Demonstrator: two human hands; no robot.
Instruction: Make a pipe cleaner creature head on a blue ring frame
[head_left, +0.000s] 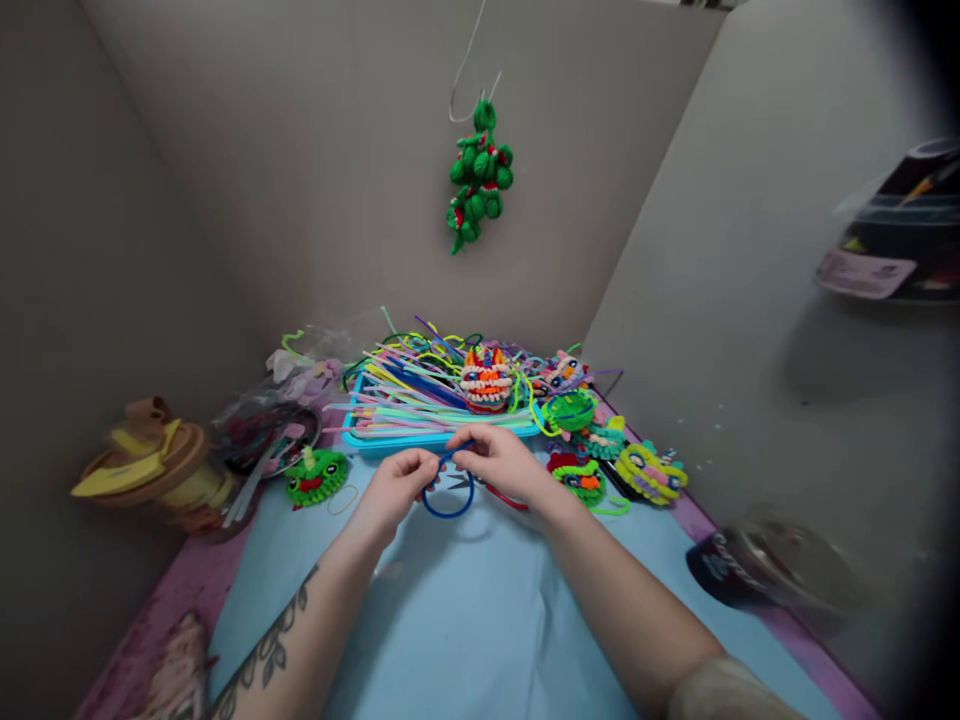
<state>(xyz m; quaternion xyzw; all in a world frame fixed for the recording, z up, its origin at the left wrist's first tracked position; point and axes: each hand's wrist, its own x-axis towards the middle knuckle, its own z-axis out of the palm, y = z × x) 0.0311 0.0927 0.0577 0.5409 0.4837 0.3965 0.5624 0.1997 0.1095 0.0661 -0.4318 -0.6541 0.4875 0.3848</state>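
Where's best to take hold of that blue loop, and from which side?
I'd probably pinch the blue loop at its lower curve, from the near side: the left hand and right hand occupy the top, leaving that thin arc exposed.

Ahead of the right hand (pixel 496 465), passage is blocked by the tray (pixel 390 445); room is found across the near blue sheet (pixel 450 640).

A dark tattoo (pixel 280 656) of a leafy stem ran along the left forearm (pixel 330 610); a plain greyish-beige sleeve (pixel 726 690) ended high on the right arm (pixel 619 585).
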